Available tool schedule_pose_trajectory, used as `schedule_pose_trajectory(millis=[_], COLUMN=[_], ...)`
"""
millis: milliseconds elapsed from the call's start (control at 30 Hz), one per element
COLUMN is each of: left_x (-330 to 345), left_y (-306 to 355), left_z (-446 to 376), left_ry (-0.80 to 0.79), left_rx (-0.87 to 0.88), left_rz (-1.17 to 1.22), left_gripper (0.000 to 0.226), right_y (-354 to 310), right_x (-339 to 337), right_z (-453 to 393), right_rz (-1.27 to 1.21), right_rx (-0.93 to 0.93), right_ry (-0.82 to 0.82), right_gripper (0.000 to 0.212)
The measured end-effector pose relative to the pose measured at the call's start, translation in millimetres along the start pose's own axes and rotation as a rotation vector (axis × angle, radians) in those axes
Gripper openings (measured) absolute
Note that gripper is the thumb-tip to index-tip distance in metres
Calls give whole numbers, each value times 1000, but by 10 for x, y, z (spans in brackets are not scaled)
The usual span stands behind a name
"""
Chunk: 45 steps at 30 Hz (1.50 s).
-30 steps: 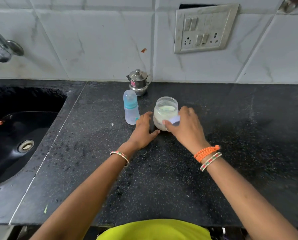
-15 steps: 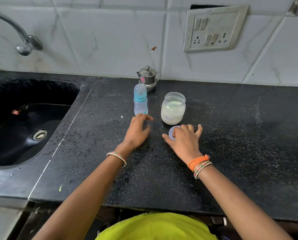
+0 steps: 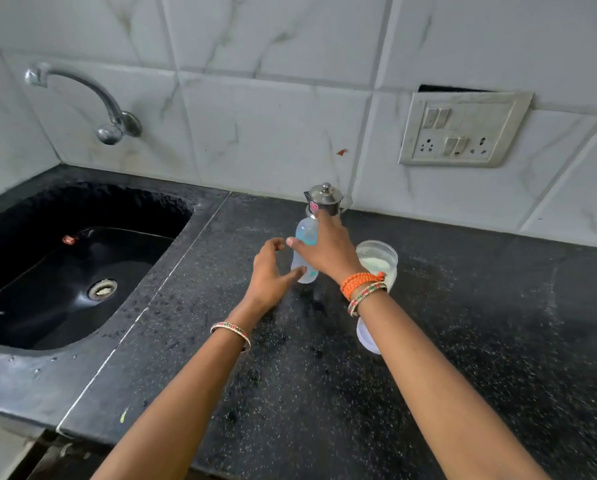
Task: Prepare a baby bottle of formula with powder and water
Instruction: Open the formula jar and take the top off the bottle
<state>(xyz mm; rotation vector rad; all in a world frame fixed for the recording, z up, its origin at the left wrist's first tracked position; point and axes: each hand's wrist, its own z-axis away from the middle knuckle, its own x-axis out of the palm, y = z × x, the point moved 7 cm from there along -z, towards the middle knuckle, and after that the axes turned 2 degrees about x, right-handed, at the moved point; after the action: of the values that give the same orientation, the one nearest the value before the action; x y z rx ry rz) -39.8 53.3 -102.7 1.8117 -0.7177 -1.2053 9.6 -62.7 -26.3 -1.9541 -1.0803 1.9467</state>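
- Clear plastic baby bottle with a blue collar (image 3: 302, 252) stands upright on the black speckled stone counter (image 3: 463, 341), near the back wall, just in front of the small steel lidded pot with a red label (image 3: 324, 199).
- Right hand (image 3: 328, 251) reaches across from the right and wraps the upper part of the bottle — thumb on the left side near the blue collar, fingers round the far side, partly hidden; it looks clamped on the bottle.
- Left hand (image 3: 272, 275) sits just left of the bottle's lower half, fingers curled and spread apart; 1 fingertip touches or nearly touches the bottle base, no firm grip visible — hand open.
- Clear round plastic jar of white powder (image 3: 376, 259) stands lidless just right of the bottle, partly behind the right wrist.
- Round white jar lid (image 3: 366, 337) lies flat on the counter in front of the jar, half hidden under the right forearm.
- Orange thread band and beaded bangle (image 3: 362, 289) on the right wrist; 1 beaded bangle (image 3: 231, 334) on the left wrist.
- Black sink basin with a steel drain (image 3: 103, 289) sits at the left of the counter, curved steel tap (image 3: 110, 112) on the tiled wall above it.
- White switch-and-socket plate (image 3: 463, 129) is on the marble-look wall tiles at the right.
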Motion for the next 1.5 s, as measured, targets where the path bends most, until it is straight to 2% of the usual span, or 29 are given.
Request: schedule_pose_trajectory(millis=[67, 133, 200, 300, 367, 567, 633, 733, 833, 900, 1000, 1100, 1167, 1233, 1333, 1500], left_x=[28, 17, -14, -73, -118, -155, -160, -179, -144, -128, -102, -179, -283, -378, -467, -532], left_y=[33, 14, -10, -23, -3, 13, 100, 183, 215, 198, 158, 74, -54, -160, -225, -298], left_z=[-53, -67, -19, 110, 169, 217, 225, 247, 379, 436, 396, 271, 198, 186, 224, 234], left_ry=[-23, -25, -27, -39, -60, -179, -272, -471, -780, -864, -773, -508, -331, -217, -138, -104], left_rx=[1, -17, -22, -10, 8, -25, -31, -54, -130, -199, -216, -196, -192, -196, -205, -198], left_rz=[-28, -40, 1, 95, 126, 311, 363, 432, 686, 858, 837, 576, 430, 329, 323, 305], left_gripper=[74, 74, 64, 41, 35, 47, 47, 43, 50, 56, 61, 43, 34, 31, 33, 38], right_y=[-45, -92, -119, -82, -58, -53, -68, -142, -168, -183, -156, 89, 284, 296, 229, 313], right_x=[97, 96, 121, 217, 238, 95, 57, -4, -93, -154, -158, -5, 25, 36, 204, 626], right_z=[-101, -90, -23, 81, 136, 159, 140, 222, 320, 341, 213, -25, -131, -145, -112, -82], right_rz=[12, -15, -78, -229, -275, -404, -459, -624, -893, -1043, -1032, -916, -638, -353, -172, 158], right_rx=[-29, -62, -39, 33, 57, 40, -23, -174, -310, -348, -271, 12, 121, 74, 18, 3], right_ry=[-13, 59, 63, -24, -82, -172, -259, -487, -659, -706, -615, -359, -91, 75, 84, -115], right_gripper=[52, 38, 38, 38, 40, 32, 29, 37, 44, 44, 43, 35, 34, 31, 25, 33])
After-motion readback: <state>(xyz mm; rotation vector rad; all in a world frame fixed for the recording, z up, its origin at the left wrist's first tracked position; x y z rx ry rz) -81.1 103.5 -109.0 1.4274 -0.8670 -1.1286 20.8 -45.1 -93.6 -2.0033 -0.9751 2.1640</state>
